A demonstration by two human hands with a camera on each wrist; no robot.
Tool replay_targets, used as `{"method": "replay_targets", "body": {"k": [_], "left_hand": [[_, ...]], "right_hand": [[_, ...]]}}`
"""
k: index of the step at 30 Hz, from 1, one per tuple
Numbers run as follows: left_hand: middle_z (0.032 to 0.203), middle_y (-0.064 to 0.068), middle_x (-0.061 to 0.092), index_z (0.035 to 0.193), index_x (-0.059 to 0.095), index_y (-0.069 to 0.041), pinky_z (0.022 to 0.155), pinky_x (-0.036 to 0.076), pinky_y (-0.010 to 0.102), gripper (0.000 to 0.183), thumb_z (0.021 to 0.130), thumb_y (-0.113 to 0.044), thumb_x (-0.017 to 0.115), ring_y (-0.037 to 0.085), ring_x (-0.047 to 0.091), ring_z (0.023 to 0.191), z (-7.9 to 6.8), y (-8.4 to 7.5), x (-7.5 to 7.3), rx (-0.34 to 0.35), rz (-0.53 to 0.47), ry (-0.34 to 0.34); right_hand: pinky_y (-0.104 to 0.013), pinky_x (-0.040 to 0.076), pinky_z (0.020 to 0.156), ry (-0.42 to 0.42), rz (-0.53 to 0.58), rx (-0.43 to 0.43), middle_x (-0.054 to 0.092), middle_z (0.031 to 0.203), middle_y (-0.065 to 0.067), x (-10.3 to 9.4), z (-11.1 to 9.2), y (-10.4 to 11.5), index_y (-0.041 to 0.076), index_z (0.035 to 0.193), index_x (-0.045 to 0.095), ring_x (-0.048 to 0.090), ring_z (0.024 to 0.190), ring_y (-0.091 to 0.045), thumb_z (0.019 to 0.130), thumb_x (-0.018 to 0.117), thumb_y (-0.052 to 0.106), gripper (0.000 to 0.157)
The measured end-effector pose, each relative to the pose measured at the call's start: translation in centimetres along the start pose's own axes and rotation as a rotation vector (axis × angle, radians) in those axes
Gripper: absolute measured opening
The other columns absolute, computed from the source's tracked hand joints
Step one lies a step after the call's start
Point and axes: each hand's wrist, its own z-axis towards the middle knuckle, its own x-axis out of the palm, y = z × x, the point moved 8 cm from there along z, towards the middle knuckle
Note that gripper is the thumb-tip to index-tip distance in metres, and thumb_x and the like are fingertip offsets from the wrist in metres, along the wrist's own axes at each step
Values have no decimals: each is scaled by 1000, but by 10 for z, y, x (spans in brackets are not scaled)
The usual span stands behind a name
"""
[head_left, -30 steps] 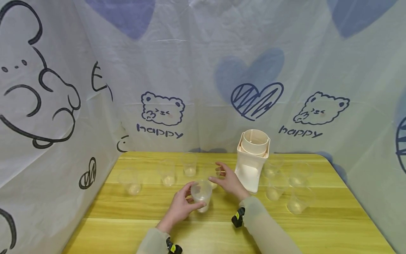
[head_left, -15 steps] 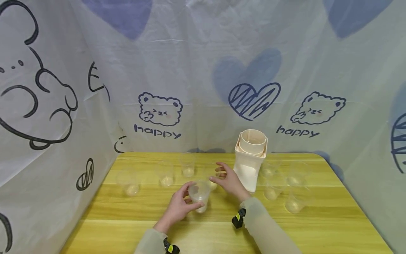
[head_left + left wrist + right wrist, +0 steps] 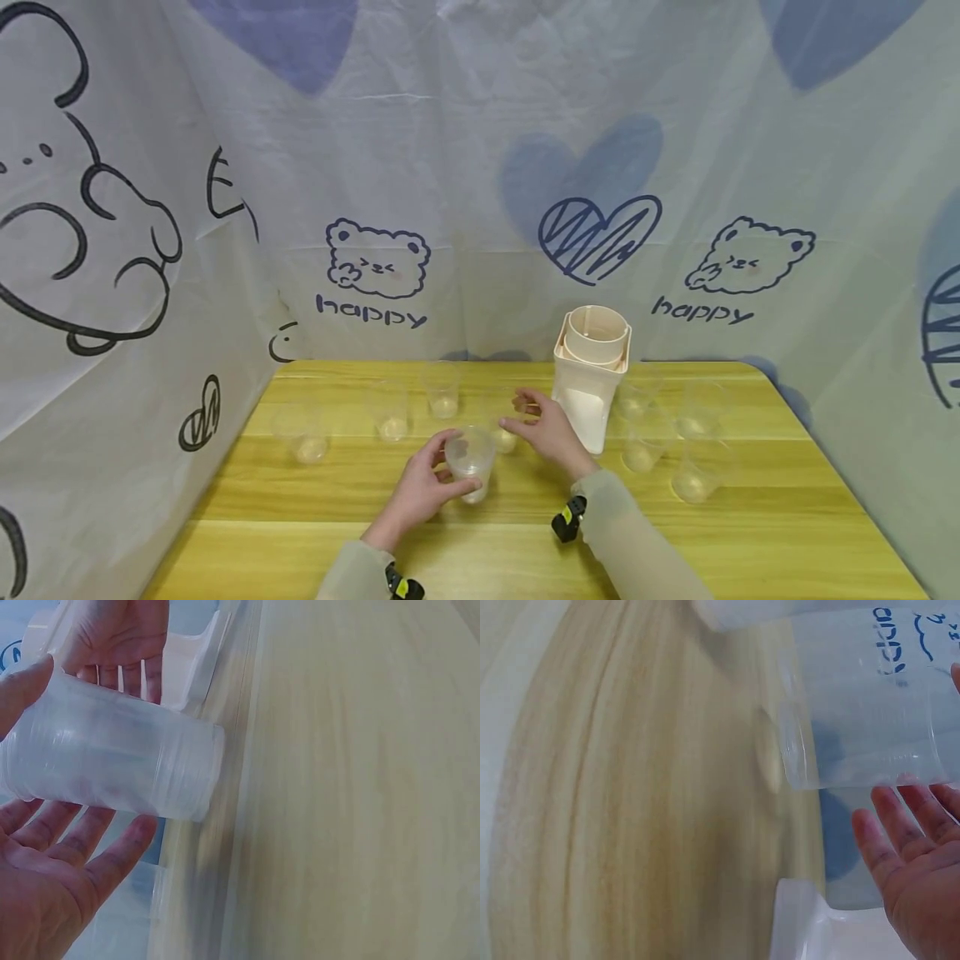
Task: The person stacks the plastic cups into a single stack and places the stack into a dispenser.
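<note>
In the head view my left hand (image 3: 423, 490) holds a clear plastic cup (image 3: 471, 454) upright between thumb and fingers. Several rings show near the base of this cup (image 3: 127, 750) in the left wrist view; whether cups are nested in it I cannot tell. My right hand (image 3: 551, 429) grips a second clear cup (image 3: 504, 412), just behind and to the right of the first. In the right wrist view, fingers (image 3: 900, 832) lie along the side of that cup (image 3: 870, 705), its base close to the table, and the thumb shows only at the frame edge.
A cream plastic holder (image 3: 592, 375) with a round top stands behind my right hand. More clear cups stand left, such as a cup (image 3: 392, 417), and several right, such as a cup (image 3: 697, 475). The wooden table (image 3: 315, 533) ends at a printed curtain (image 3: 465, 167).
The head view has shifted slightly. My right hand and its cup have moved a little to the right, away from the left cup. The left hand keeps its hold.
</note>
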Motion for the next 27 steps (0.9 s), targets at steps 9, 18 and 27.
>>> {"method": "replay_targets", "body": {"k": [9,18,27], "left_hand": [[133,22,50,140,43,2,96,50,49,75,77,-3,84,42,52,118,9,30,-7,10,-8,-53],[132,19,53,137,48,-3,95,52,44,70,77,-6,84,37,55,117,12,42,-8,14,-64,-44],[131,22,53,138,47,-1,93,53,41,72,77,-9,84,39,57,114,9,37,-4,-3,-53,-12]], "right_hand": [[-47,49,97,-47,38,-48,62,119,-20,-9,-2,16,-2,136,51,59,113,-34,85,79,18,62],[-44,51,94,-98,-7,-130,64,115,-11,-22,-16,46,2,133,54,59,110,-29,82,82,19,60],[-46,52,92,-114,28,-184,64,118,-13,-40,-30,70,1,136,52,58,111,-28,83,81,15,62]]}}
